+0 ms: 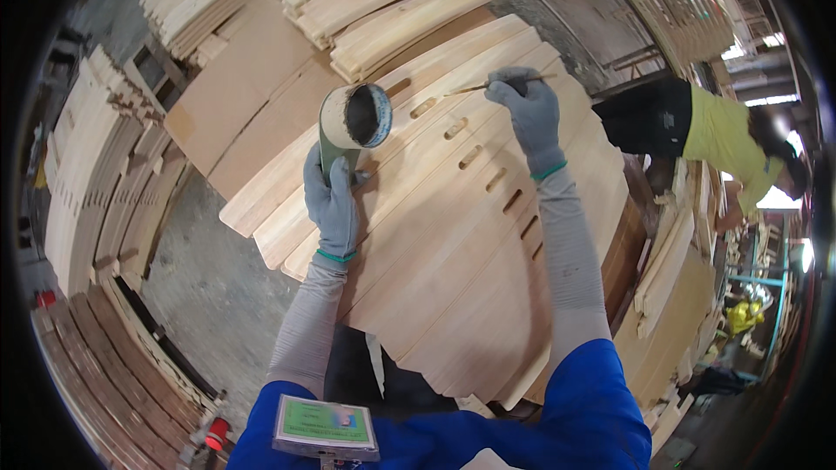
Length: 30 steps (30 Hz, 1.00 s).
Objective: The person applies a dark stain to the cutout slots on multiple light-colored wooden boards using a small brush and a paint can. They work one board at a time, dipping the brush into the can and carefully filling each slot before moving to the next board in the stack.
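In my left hand [331,209], gloved in grey, is a round tan pot [334,117] with a dark inside and a blue-and-white rim. A greenish part below it sits in my grip. Pinched in my gloved right hand [531,122] is a thin stick [468,89], its tip pointing left close to an oval slot [424,108] in a pale board. Whether the tip touches the wood I cannot tell. Under both hands, pale wooden boards [418,270] lie side by side, with a diagonal row of several slots across them.
Stacked curved boards [392,0] rise beyond the row, beside a brown cardboard sheet [252,96]. More stacks [96,183] stand at left, and dark reddish slats [113,374] lie at lower left. Another person in a yellow shirt [727,135] works at right.
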{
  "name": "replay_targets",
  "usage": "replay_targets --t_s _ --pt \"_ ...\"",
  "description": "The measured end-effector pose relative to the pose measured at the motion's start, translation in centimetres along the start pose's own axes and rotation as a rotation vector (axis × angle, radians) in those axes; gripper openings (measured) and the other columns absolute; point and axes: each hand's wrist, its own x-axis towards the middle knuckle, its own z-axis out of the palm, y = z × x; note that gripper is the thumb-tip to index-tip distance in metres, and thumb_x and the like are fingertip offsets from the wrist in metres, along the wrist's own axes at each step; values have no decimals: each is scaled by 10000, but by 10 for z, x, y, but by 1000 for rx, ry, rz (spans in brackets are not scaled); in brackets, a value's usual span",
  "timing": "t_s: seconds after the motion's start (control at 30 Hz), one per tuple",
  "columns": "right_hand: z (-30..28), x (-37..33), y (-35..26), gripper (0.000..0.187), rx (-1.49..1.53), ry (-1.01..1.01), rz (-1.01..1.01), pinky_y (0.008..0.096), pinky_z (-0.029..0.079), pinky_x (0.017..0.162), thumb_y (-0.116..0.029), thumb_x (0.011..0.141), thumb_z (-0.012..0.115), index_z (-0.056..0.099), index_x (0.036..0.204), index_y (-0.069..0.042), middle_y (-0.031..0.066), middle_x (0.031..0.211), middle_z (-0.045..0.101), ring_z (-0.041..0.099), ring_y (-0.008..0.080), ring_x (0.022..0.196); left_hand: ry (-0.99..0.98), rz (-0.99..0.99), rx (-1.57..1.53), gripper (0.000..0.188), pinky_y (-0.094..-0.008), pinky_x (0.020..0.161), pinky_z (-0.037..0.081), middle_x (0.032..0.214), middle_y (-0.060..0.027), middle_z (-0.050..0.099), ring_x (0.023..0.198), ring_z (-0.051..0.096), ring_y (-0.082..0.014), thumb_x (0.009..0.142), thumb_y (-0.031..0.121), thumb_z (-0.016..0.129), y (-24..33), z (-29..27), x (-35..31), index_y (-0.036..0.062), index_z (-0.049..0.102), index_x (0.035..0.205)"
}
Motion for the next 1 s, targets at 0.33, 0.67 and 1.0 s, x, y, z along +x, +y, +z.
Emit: replay_targets --t_s 0.33,0.67,1.0 --pt "-42 -259 -84 83 269 647 121 306 574 661 8 819 601 523 793 -2 124 740 618 645 197 652 -96 -73 -76 292 -289 676 538 985 -111 571 784 594 -167 873 48 525 2 -18 1 -24 444 1144" --pt "-89 -451 -123 51 191 906 147 298 571 664 42 841 563 526 847 7 115 778 615 645 180 691 -392 -581 -169 173 -304 737 538 945 -79 636 797 627 -182 851 68 577 55 -97 -118 -20 585 1001" --pt "-73 -540 -172 166 -64 913 -265 276 525 582 65 777 652 501 764 -4 143 786 636 618 142 663 -748 -206 140 226 -248 621 502 853 -85 628 692 598 -124 805 22 634 177 -41 -241 -57 566 1006"
